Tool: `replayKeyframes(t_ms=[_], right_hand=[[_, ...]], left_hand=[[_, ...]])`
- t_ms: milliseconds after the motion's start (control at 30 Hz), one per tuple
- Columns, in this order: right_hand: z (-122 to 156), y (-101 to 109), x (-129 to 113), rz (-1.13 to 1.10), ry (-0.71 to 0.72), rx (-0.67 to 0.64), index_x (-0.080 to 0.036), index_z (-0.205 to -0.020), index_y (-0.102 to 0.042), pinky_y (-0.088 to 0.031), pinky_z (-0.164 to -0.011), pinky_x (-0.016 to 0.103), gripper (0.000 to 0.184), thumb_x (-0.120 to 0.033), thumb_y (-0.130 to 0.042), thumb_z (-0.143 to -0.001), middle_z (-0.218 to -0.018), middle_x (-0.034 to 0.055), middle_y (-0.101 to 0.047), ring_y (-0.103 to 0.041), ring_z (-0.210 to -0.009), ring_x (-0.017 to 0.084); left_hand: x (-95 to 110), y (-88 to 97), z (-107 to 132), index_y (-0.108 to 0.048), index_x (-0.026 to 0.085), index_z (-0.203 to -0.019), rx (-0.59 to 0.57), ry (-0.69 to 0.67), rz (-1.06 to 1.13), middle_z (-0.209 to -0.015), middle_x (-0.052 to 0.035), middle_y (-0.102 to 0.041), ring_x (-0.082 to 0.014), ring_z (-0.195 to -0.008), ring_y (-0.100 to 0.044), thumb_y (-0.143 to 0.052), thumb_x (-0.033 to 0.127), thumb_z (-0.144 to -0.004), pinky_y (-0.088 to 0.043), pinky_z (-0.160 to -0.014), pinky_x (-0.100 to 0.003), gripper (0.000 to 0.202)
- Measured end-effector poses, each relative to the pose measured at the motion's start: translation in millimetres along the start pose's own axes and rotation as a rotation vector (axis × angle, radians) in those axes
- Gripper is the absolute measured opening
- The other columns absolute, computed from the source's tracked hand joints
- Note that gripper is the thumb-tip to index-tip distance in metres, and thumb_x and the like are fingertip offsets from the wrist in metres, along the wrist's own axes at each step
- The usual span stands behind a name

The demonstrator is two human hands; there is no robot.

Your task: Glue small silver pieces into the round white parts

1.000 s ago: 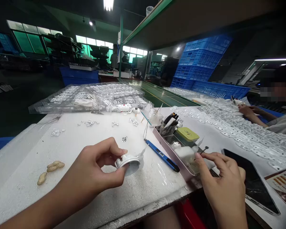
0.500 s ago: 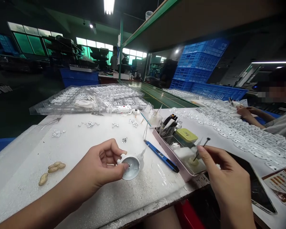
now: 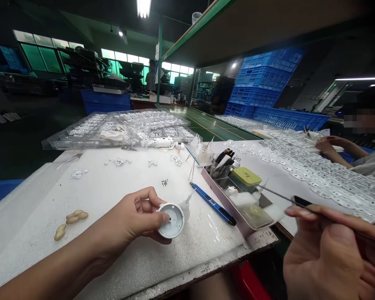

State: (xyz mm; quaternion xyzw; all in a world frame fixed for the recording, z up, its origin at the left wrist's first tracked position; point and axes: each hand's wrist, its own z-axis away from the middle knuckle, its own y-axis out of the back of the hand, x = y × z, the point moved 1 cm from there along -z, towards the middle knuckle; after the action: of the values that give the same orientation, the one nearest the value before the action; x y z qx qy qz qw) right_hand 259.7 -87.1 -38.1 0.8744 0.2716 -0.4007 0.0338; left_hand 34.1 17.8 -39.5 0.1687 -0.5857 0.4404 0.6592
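OK, L hand point(image 3: 146, 216) has the small white cup point(image 3: 172, 227) pinched, thumb tip just inside the rim, fingers curled behind, no gap left btwn grip and part. Cup's up over the near half of the tabletop point(image 3: 96, 191), its hollow side turned to the cam. Over to R hand point(image 3: 326, 250), out past the near R corner: fingers closed on a thin dark rod point(image 3: 278, 194), tip pointing away and to the left, well apart from the cup. Rod's tip shows by the pink organizer point(image 3: 250, 228); can't tell if they touch. Organizer sits nr that same corner, w/ a yellow-green lidded box point(image 3: 246, 176) inside. Blue pen-shaped tool point(image 3: 212, 203) lies just beside it, on the cup side. Peanuts point(image 3: 76, 216) toward the L edge, small silver bits point(image 3: 164, 182) mid-table, little white pieces point(image 3: 120, 161) farther back, clear trays point(image 3: 59, 137) along the far edge. Off to the R, rows of white parts point(image 3: 315, 175) and a co-worker's hands point(image 3: 326, 145) at their far side.
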Motion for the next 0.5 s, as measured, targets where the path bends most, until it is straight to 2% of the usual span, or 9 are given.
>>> replayKeyframes(t_ms=[67, 100, 200, 300, 400, 500], right_hand=[[14.1, -11.5, -8.5, -0.170, -0.004, 0.032, -0.024, -0.090, -0.061, -0.047, -0.078, 0.041, 0.006, -0.021, -0.062, -0.085, -0.086, 0.0027, -0.061, -0.060, -0.075, 0.020], [20.6, -17.4, -11.3, -0.234, 0.021, -0.016, -0.022, -0.088, -0.061, -0.048, -0.075, 0.039, 0.006, -0.017, -0.062, -0.084, -0.081, 0.0020, -0.063, -0.061, -0.073, 0.019], [36.1, -31.9, -14.3, -0.322, 0.104, -0.318, -0.020, -0.095, -0.063, -0.048, -0.069, 0.033, 0.015, -0.010, -0.054, -0.090, -0.082, 0.0027, -0.067, -0.062, -0.075, 0.017], [44.6, -38.7, -11.5, -0.341, 0.107, -0.494, -0.021, -0.101, -0.061, -0.048, -0.069, 0.031, 0.019, -0.009, -0.048, -0.094, -0.084, 0.0024, -0.066, -0.062, -0.076, 0.015], [48.9, -41.2, -7.7, -0.348, 0.106, -0.556, -0.020, -0.103, -0.060, -0.047, -0.071, 0.031, 0.018, -0.010, -0.047, -0.094, -0.082, 0.0014, -0.064, -0.061, -0.078, 0.015], [50.9, -41.4, -5.1, -0.367, 0.117, -0.544, -0.020, -0.103, -0.059, -0.046, -0.069, 0.031, 0.019, -0.010, -0.046, -0.094, -0.081, 0.0016, -0.064, -0.060, -0.077, 0.015]], left_hand=[[0.3, -0.6, -0.4, -0.052, 0.016, -0.079, -0.011, 0.023, 0.029, -0.073, -0.0030, -0.069, -0.0144, -0.066, -0.063, -0.080, 0.023, -0.072, -0.058, -0.065, -0.029, 0.030], [0.5, -0.8, -0.5, -0.052, 0.016, -0.079, -0.011, 0.030, 0.038, -0.074, -0.0034, -0.069, -0.0144, -0.065, -0.063, -0.081, 0.022, -0.072, -0.058, -0.065, -0.028, 0.030], [1.0, -1.1, -0.6, -0.052, 0.016, -0.078, -0.006, 0.040, 0.058, -0.075, -0.0043, -0.070, -0.0147, -0.065, -0.065, -0.081, 0.019, -0.070, -0.059, -0.064, -0.028, 0.031], [1.2, -1.7, -0.4, -0.052, 0.016, -0.077, -0.012, 0.037, 0.068, -0.073, -0.0031, -0.069, -0.0139, -0.064, -0.064, -0.081, 0.017, -0.070, -0.059, -0.062, -0.027, 0.030], [1.2, -3.0, -0.4, -0.053, 0.015, -0.077, -0.027, 0.036, 0.067, -0.073, -0.0028, -0.068, -0.0138, -0.065, -0.064, -0.079, 0.015, -0.069, -0.059, -0.061, -0.025, 0.027], [1.3, -4.1, -0.6, -0.055, 0.015, -0.078, -0.032, 0.039, 0.069, -0.073, -0.0032, -0.069, -0.0139, -0.065, -0.063, -0.078, 0.014, -0.069, -0.059, -0.062, -0.026, 0.025]])
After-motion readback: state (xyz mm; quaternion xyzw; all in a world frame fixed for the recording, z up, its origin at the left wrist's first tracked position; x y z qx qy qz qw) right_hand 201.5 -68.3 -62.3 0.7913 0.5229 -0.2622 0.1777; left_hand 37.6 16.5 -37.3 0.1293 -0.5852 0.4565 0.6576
